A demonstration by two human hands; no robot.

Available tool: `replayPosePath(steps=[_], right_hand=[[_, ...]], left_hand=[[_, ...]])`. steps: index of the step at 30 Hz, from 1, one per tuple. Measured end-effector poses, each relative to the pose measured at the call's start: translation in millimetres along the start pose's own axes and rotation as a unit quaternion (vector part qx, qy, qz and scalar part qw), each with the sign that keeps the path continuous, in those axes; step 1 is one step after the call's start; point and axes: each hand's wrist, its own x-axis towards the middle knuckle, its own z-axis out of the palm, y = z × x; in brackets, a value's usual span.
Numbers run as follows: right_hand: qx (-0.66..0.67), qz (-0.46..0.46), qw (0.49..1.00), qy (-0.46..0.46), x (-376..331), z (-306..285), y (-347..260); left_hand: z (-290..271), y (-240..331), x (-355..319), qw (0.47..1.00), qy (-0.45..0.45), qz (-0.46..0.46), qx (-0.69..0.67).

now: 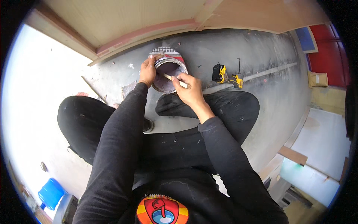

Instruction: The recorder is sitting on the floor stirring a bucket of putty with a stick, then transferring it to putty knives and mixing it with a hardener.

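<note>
Fingers of the left hand (pixel 148 71) are gripping the rim of the round metal paint can (pixel 168 72) at upper centre on the grey concrete floor (pixel 261 89); the right hand (pixel 191 91) fingers are pinching a pale wooden stick (pixel 175 80) dipping into it. A yellow-black cordless drill (pixel 225 75) is lying right of it.

Just above frame centre, the round open paint can (pixel 169 71) is hemmed in: the left hand (pixel 148 71) clamps its left rim, the right hand (pixel 190 91) with a pale wooden stick (pixel 175 79) covers its lower right. Below it, black-trousered knees (pixel 209 106) block approach. Close above, the slanted pinkish wooden board (pixel 149 35) leaves a narrow strip. Bare grey concrete floor (pixel 268 86) lies open toward the right, past the yellow-and-black cordless drill (pixel 225 75).
</note>
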Motion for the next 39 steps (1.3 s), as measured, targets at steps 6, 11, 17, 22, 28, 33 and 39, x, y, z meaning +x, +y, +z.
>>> replayPosePath(steps=[6, 11, 17, 22, 28, 33, 39], right_hand=[[0.025, 0.019, 0.999, 0.041, 5, 0, 9], [-0.005, -0.039, 0.999, 0.014, 1, -16, -5], [-0.017, -0.009, 1.0, -0.011, -2, -20, -12], [0.007, 0.054, 0.998, -0.011, -4, -15, -6], [-0.021, -0.039, 0.999, -0.027, -12, -12, 1], [-0.056, 0.059, 0.994, -0.069, -10, -21, -5], [-0.049, 0.022, 0.998, 0.013, -10, -25, -17]], left_hand=[[2, 8, -8, 0.999, -0.008, 0.014, 0.028], [4, 15, -8, 0.997, -0.002, 0.022, 0.069], [7, 17, -12, 0.998, 0.002, 0.046, 0.053], [5, 11, -7, 0.998, 0.017, 0.036, 0.047], [4, 2, -2, 0.999, 0.001, 0.045, 0.027], [6, 4, -4, 0.996, 0.012, 0.061, 0.072], [8, 4, -5, 0.995, 0.039, 0.062, 0.065]])
